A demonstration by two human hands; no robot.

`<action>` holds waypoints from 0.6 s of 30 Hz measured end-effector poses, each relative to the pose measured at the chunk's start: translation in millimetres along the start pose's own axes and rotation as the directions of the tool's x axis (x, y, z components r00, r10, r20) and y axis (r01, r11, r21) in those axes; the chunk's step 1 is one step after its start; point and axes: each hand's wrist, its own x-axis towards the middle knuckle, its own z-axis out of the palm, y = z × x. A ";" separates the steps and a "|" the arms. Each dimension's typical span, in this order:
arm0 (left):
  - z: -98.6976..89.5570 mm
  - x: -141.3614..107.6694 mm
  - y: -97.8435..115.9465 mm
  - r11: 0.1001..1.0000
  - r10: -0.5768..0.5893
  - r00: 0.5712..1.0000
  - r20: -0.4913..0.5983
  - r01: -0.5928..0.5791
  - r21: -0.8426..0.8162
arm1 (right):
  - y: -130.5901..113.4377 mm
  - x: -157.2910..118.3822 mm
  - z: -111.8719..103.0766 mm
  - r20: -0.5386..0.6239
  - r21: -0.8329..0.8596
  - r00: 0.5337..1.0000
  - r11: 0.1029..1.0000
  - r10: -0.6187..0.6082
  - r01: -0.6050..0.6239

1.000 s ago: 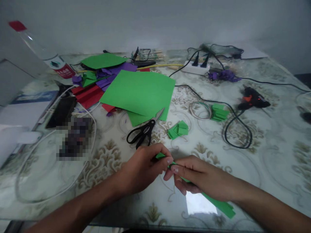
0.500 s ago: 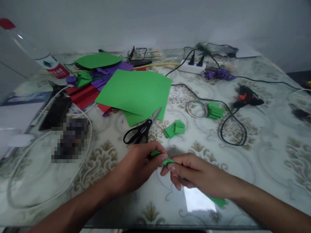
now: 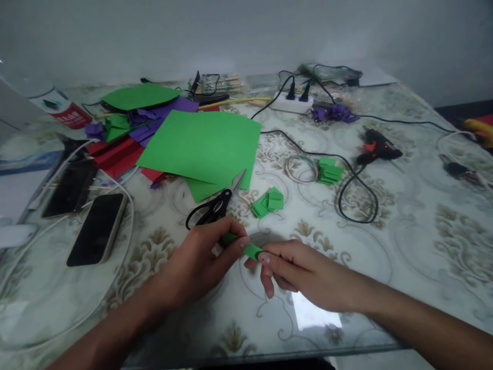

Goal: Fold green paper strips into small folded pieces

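A narrow strip of green paper (image 3: 252, 251) stretches between my two hands above the table's near half. My left hand (image 3: 210, 252) pinches it between thumb and forefinger, and part of the strip is hidden in the palm. On the other end, my right hand (image 3: 296, 267) grips it with thumb and forefinger, the other fingers loosely curled below. Just beyond my left hand lie black-handled scissors (image 3: 217, 205), blades partly over a green sheet (image 3: 204, 146). A small stack of folded green paper pieces (image 3: 268, 202) rests ahead of my hands.
Two phones (image 3: 98, 229) and a white cable (image 3: 129, 226) lie at left. Red paper (image 3: 121, 156) and purple paper (image 3: 169, 113) are heaped behind. A glue gun (image 3: 379, 146), its looped cord, a tape ring (image 3: 301, 169), more green pieces (image 3: 330, 172) and a power strip (image 3: 291, 103) are at right.
The view has shifted, so things on the table appear further left. My hands have drawn slightly apart, showing more of the strip between them; its end beyond my right hand no longer shows.
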 end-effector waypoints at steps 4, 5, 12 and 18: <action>-1.2 0.7 0.3 0.999 -0.026 0.999 0.037 0.027 -0.025 | -3.4 -1.9 -1.2 0.024 -0.102 1.000 0.995 -0.018 0.020; -1.5 0.8 0.3 0.998 -0.040 0.998 0.051 0.042 -0.042 | -4.3 -2.1 -1.5 0.031 -0.120 0.999 0.993 -0.019 0.022; -4.3 0.9 1.5 0.983 -0.129 0.985 0.116 0.143 -0.118 | -6.4 -1.3 0.4 0.045 -0.060 0.998 0.997 -0.042 0.044; -5.7 -0.4 2.6 0.980 -0.138 0.983 0.122 0.153 -0.125 | -8.2 -1.1 0.4 0.026 -0.071 0.998 0.995 -0.062 0.064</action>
